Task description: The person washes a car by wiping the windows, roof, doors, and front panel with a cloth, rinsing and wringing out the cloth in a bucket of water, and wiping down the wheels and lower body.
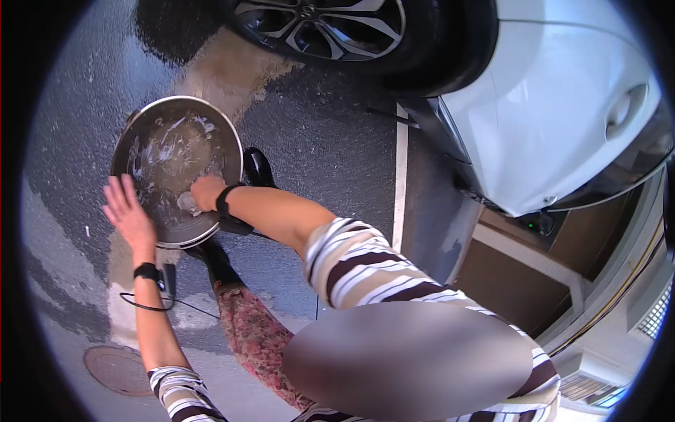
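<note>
A large round pan (232,133) with a pale rim stands on the wet pavement, with rippling water (169,151) in it. My left hand (131,214) lies at the near-left rim, fingers straight and spread, holding nothing. Inside the pan, near its right side, my right hand (206,193) is closed around a whitish, crumpled thing (188,203), possibly a cloth; its exact kind is unclear. The fingertips there are partly hidden. Both wrists wear black straps.
A white car (541,84) stands at the upper right, its wheel (320,24) beyond the pan. A white painted line (401,183) runs along the ground. My black boot (259,167) is close beside the pan. A round manhole cover (119,370) lies lower left.
</note>
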A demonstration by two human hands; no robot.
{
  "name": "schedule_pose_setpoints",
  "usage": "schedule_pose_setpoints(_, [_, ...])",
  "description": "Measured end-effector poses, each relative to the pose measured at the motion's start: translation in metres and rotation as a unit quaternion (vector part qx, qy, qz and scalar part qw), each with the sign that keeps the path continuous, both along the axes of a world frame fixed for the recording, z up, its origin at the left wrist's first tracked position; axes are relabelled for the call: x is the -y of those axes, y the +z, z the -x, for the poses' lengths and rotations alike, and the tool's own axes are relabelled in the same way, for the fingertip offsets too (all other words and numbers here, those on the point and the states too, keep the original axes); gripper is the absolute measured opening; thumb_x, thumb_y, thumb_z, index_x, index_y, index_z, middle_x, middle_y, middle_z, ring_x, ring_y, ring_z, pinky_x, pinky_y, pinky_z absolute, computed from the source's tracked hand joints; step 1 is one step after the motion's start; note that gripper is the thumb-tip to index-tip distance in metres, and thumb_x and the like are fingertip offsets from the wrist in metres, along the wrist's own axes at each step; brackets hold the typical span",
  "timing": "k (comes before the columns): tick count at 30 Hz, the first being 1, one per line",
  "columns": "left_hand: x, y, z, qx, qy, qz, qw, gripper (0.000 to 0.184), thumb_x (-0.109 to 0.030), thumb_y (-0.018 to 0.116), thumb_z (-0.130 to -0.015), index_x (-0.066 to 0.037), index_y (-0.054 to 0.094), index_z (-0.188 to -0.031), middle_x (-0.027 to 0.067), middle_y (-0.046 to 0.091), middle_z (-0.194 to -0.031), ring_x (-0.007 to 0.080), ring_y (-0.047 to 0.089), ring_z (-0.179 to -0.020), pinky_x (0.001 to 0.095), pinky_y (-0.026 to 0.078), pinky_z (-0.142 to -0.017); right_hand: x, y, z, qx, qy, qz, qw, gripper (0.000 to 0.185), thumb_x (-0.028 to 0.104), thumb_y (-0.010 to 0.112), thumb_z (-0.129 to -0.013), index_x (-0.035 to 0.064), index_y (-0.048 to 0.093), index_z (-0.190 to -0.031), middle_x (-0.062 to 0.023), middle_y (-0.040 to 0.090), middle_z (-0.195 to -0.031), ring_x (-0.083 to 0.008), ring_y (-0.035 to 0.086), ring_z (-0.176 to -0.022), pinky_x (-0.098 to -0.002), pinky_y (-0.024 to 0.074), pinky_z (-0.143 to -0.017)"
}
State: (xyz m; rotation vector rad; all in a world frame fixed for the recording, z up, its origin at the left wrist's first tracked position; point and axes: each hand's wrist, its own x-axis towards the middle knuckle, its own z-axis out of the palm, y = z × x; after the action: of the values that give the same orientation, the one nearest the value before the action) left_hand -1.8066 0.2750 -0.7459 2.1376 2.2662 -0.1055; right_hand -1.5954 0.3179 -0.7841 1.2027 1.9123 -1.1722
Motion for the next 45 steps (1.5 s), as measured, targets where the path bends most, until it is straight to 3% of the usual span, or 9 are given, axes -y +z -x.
schedule_pose_setpoints(5, [0.056,0.046,-0.055,0.179,-0.053,0.389,0.902,0.036,-0.024,0.061,-0.087,-0.003,0.064,-0.117,0.0153,0.053,-0.134,0.0338,0.044,-0.129,0.0464,0.030,-0.112,0.023,0.032,-0.025,-0.075,-0.130,-0.013,0.989,0.040,0.022,0.069,-0.074,-0.0015,0.068,-0.106,-0.0271,0.065,-0.112,-0.0423,0.057,-0.115,-0.0477,0.0488,-0.094])
schedule_pose_setpoints(10, [0.116,0.035,-0.052,0.177,-0.187,0.159,0.953,0.042,-0.017,0.059,-0.084,-0.001,0.060,-0.123,0.0168,0.059,-0.114,0.0321,0.053,-0.113,0.0461,0.037,-0.105,0.050,0.062,-0.016,-0.068,-0.289,0.004,0.955,0.062,0.020,0.068,-0.076,-0.0039,0.048,-0.129,-0.0348,0.042,-0.136,-0.0463,0.041,-0.131,-0.0462,0.0391,-0.106])
schedule_pose_setpoints(14, [0.093,0.037,-0.054,0.111,-0.233,0.257,0.931,0.024,-0.011,0.053,-0.081,-0.007,0.064,-0.102,0.0093,0.064,-0.098,0.0258,0.061,-0.099,0.0400,0.049,-0.085,0.077,0.088,-0.003,-0.103,-0.473,-0.153,0.862,0.048,0.000,0.062,-0.072,-0.0021,0.054,-0.119,-0.0250,0.045,-0.133,-0.0438,0.046,-0.121,-0.0455,0.0411,-0.102])
schedule_pose_setpoints(17, [0.080,0.030,-0.052,0.103,-0.271,0.294,0.911,0.017,-0.008,0.055,-0.079,-0.004,0.067,-0.090,0.0100,0.064,-0.092,0.0263,0.063,-0.096,0.0396,0.054,-0.079,0.077,0.121,-0.026,-0.143,-0.270,-0.226,0.925,0.054,0.006,0.065,-0.070,-0.0011,0.053,-0.122,-0.0199,0.046,-0.133,-0.0359,0.043,-0.125,-0.0470,0.0354,-0.106])
schedule_pose_setpoints(26, [0.064,0.076,-0.076,-0.011,-0.125,0.481,0.868,0.035,-0.017,0.062,-0.080,-0.011,0.064,-0.115,0.0092,0.060,-0.123,0.0257,0.049,-0.125,0.0576,0.030,-0.107,0.077,0.119,-0.043,-0.101,0.074,0.044,0.991,0.054,0.022,0.068,-0.070,0.0041,0.062,-0.121,-0.0164,0.055,-0.129,-0.0298,0.043,-0.132,-0.0654,0.0244,-0.108])
schedule_pose_setpoints(32, [0.033,0.147,-0.101,-0.070,-0.222,0.511,0.827,0.043,-0.023,0.065,-0.081,-0.005,0.057,-0.119,0.0140,0.064,-0.121,0.0234,0.057,-0.119,0.0410,0.035,-0.107,0.057,0.153,-0.008,-0.190,-0.128,-0.014,0.973,0.039,0.022,0.065,-0.074,0.0080,0.060,-0.110,-0.0152,0.068,-0.104,-0.0331,0.055,-0.118,-0.0549,0.0345,-0.099])
schedule_pose_setpoints(35, [0.026,0.170,-0.105,-0.119,-0.353,0.405,0.835,0.046,-0.024,0.058,-0.087,-0.003,0.053,-0.127,0.0143,0.055,-0.133,0.0249,0.046,-0.130,0.0402,0.029,-0.111,0.047,0.143,-0.003,-0.191,-0.521,0.137,0.821,0.033,0.028,0.061,-0.086,0.0039,0.060,-0.109,-0.0136,0.068,-0.104,-0.0260,0.062,-0.105,-0.0410,0.0444,-0.093])
schedule_pose_setpoints(38, [0.019,0.176,-0.101,-0.143,-0.399,0.361,0.831,0.048,-0.023,0.052,-0.091,-0.002,0.049,-0.134,0.0148,0.051,-0.137,0.0269,0.041,-0.134,0.0402,0.025,-0.114,0.034,0.127,0.012,-0.378,-0.567,0.392,0.618,0.048,0.044,0.057,-0.092,-0.0008,0.061,-0.108,-0.0104,0.069,-0.101,-0.0205,0.064,-0.095,-0.0348,0.0490,-0.085])
schedule_pose_setpoints(45, [0.028,0.203,-0.084,0.174,-0.348,0.220,0.894,0.048,-0.012,0.052,-0.089,0.000,0.049,-0.135,0.0235,0.045,-0.140,0.0411,0.037,-0.135,0.0506,0.024,-0.116,-0.012,0.165,0.039,-0.300,-0.461,0.284,0.786,0.047,0.050,0.061,-0.086,0.0039,0.066,-0.082,-0.0105,0.068,-0.078,-0.0193,0.063,-0.064,-0.0377,0.0494,-0.058])
